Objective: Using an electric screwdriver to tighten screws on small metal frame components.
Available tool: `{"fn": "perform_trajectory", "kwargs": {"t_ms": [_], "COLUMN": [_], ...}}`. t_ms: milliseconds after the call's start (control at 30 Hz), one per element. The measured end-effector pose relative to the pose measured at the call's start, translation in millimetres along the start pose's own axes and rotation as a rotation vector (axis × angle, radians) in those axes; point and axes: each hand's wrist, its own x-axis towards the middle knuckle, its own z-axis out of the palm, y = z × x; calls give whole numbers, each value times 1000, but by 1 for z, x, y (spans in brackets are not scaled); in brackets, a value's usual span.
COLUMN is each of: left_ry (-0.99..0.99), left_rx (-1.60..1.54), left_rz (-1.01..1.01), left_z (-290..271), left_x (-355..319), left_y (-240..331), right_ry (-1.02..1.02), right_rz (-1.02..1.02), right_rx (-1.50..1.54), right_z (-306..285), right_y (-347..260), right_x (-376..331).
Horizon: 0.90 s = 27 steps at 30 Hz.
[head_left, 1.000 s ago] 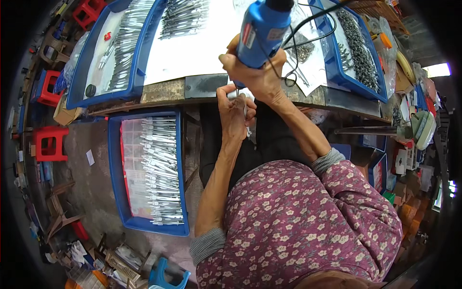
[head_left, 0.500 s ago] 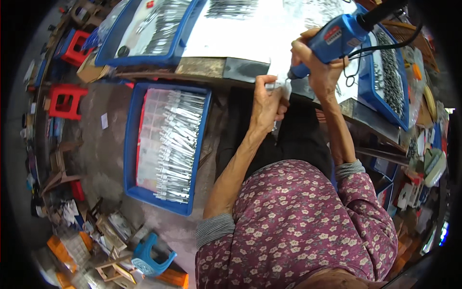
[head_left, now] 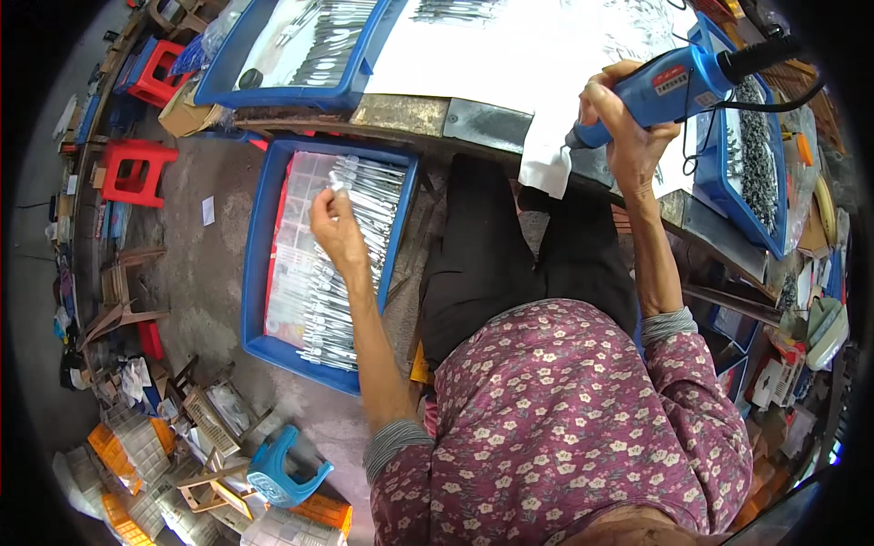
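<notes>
My right hand (head_left: pixel 633 136) is wrapped round a blue electric screwdriver (head_left: pixel 665 88), whose narrow tip points down-left over the bench's front edge. Beneath that tip, a white sheet of paper (head_left: pixel 546 164) hangs over the edge. My left hand (head_left: pixel 340 232) is out over a blue tray (head_left: pixel 252 273) to the left, below bench height. Its fingertips pinch a slim silvery metal part (head_left: pixel 342 175), seen only in part. Many similar long metal parts (head_left: pixel 332 309) lie side by side in that tray, beside clear plastic lining.
On the bench, another blue tray (head_left: pixel 358 86) of metal parts stands at the far left, and a blue bin (head_left: pixel 728 196) of small dark pieces at the right. Scissors (head_left: pixel 690 164) lie near it. Red stools (head_left: pixel 137 173) and a blue stool (head_left: pixel 273 473) stand on the floor.
My left hand has left the screwdriver tip and swung left over the lower tray. The screwdriver, still in my right hand, sits slightly further right in the picture.
</notes>
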Motion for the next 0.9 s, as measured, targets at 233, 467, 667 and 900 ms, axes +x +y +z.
{"fn": "perform_trajectory", "kwargs": {"t_ms": [233, 467, 667, 900], "left_ry": [71, 63, 85, -298], "left_rx": [39, 280, 606, 69], "left_rz": [-164, -199, 114, 519], "left_z": [-8, -11, -15, 84], "left_x": [26, 26, 20, 32], "left_y": [-92, -108, -54, 118], "right_ry": [93, 150, 122, 143], "right_rz": [128, 305, 294, 349], "right_rx": [-107, -10, 45, 46], "right_z": [2, 4, 5, 0], "right_y": [-8, -21, -20, -20], "right_x": [-4, -3, 0, 1]}}
